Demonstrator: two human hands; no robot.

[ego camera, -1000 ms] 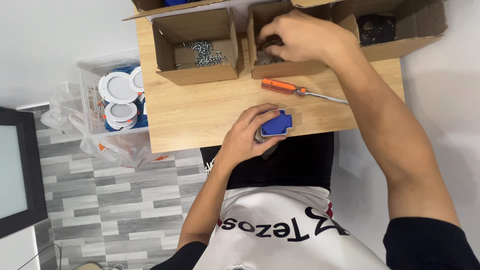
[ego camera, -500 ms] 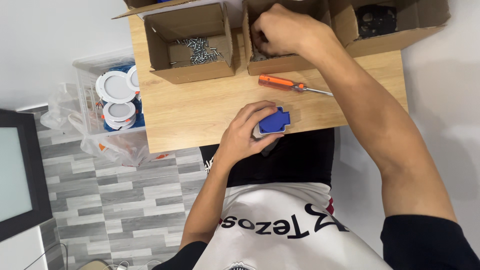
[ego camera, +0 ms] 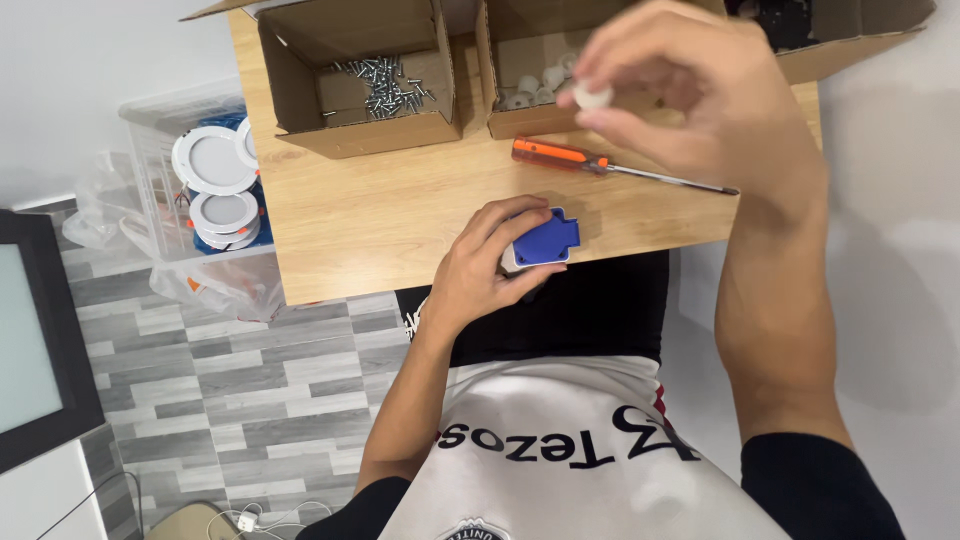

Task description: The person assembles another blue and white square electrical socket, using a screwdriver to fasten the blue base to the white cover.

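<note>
Right hand, now lifted, small round white part in grip.

White shirt with dark lettering — black sleeves, bare forearms.
</note>
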